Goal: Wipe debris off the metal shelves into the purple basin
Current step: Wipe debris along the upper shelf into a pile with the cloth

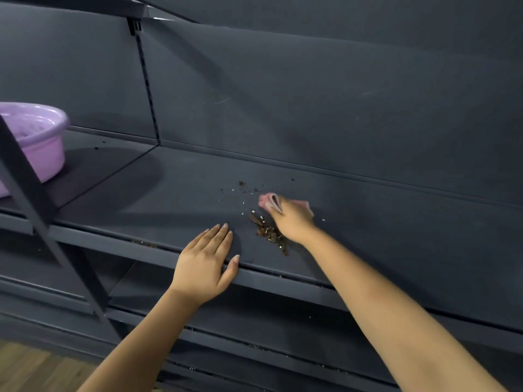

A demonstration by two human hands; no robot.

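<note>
On the dark shelf [175, 190] lies 1 debris pile [268, 230] beside the right hand [291, 219], which grips 1 pink cloth [268, 201]. The left hand [205, 261] rests flat, fingers straight, at the front edge. 1 purple basin [42, 137] sits far left on the shelf.

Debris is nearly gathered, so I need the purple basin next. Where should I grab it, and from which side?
Grip the purple basin by its rolled rim on the near right side, coming in from the right along the shelf. It sits upright with its open top showing. A dark diagonal strut crosses its front, so a frontal reach looks blocked. The open left hand is nearest.
</note>
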